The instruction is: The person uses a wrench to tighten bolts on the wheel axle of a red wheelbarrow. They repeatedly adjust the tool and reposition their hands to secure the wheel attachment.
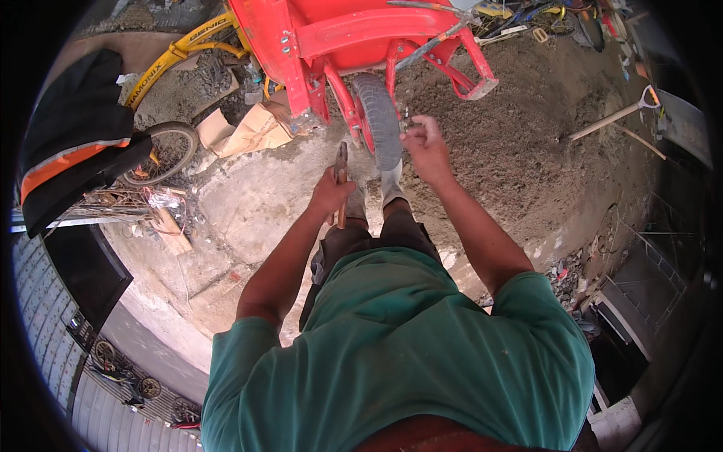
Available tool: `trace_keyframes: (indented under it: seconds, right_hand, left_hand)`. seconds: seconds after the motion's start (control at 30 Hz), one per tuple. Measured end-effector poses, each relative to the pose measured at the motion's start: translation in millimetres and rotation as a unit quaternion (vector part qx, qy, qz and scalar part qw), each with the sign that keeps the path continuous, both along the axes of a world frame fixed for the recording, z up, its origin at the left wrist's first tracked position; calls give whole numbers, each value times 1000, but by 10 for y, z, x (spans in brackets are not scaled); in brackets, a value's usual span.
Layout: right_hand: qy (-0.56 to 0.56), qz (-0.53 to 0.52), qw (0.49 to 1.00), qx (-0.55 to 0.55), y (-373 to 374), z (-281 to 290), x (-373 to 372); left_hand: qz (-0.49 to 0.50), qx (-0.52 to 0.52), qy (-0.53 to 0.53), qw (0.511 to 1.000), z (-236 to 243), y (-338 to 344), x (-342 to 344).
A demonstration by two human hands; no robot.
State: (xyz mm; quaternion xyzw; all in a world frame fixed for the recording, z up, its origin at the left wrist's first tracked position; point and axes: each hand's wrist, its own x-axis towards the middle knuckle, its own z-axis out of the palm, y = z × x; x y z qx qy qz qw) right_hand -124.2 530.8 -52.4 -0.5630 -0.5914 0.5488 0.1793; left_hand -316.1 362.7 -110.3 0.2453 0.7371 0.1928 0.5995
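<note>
My left hand (331, 192) grips a hand tool (342, 162), apparently pliers, with a dark metal head and orange-brown handles. My right hand (429, 151) is beside the black wheel (376, 113) of a red wheelbarrow (339, 30), fingers curled near a small metal part (406, 117); what they hold, if anything, I cannot make out. The wheelbarrow is tipped up in front of me, with the wheel between its red brackets and grey pipe handles at its top right.
A yellow bicycle (173, 56) with a dark jacket (68, 143) beside it stands at left, near torn cardboard (248, 132) and bundled rods (105, 205). Wet sand or mortar (520, 143) covers the ground at right, with a long-handled shovel (610, 120). My boots (393, 181) are below the wheel.
</note>
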Motion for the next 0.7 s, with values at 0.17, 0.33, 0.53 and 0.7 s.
trace_keyframes:
  seconds: [0.17,0.33,0.53,0.7]
  right_hand:
    - [58,28,944,-324,-938,-132,273]
    - [60,-56,919,-385,-744,-144,354]
    - [-4,-50,901,-430,-222,-745,1174]
    - [-90,53,907,-408,398,-1232,1495]
  left_hand:
    - [39,37,-22,998,45,370,475]
    - [149,65,-112,980,-174,635,1103]
    - [148,-34,-172,973,-400,923,1728]
    - [260,-66,-212,940,-887,1060,2209]
